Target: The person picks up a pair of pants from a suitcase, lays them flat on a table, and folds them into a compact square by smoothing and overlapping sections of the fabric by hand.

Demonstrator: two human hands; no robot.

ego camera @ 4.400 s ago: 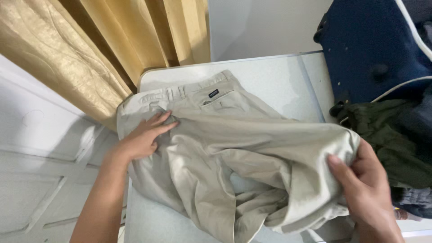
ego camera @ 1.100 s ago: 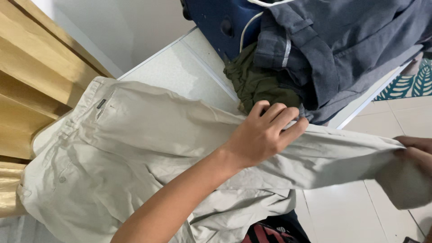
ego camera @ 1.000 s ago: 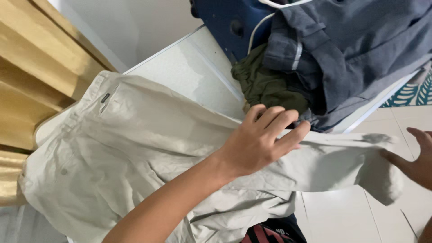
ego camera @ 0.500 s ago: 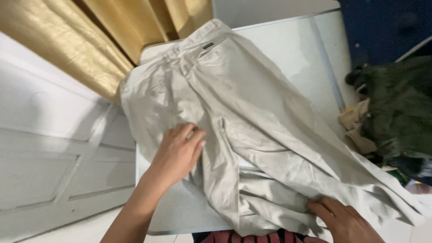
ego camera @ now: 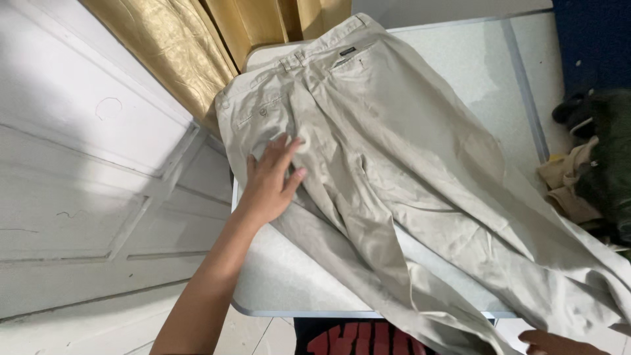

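Head view: beige trousers (ego camera: 394, 164) lie spread on the white table (ego camera: 473, 59), waistband at the far left corner, legs running to the near right corner and hanging over the near edge. Left hand (ego camera: 269, 181) rests flat on the seat near the left edge, fingers loose and spread, gripping nothing. Right hand (ego camera: 559, 343) barely shows below the near edge by the leg ends; grip cannot be told. Judgement: laid out and partly smoothed, wrinkles remain, no fold made yet. Dark clothes heap (ego camera: 601, 158) sits at the right edge.
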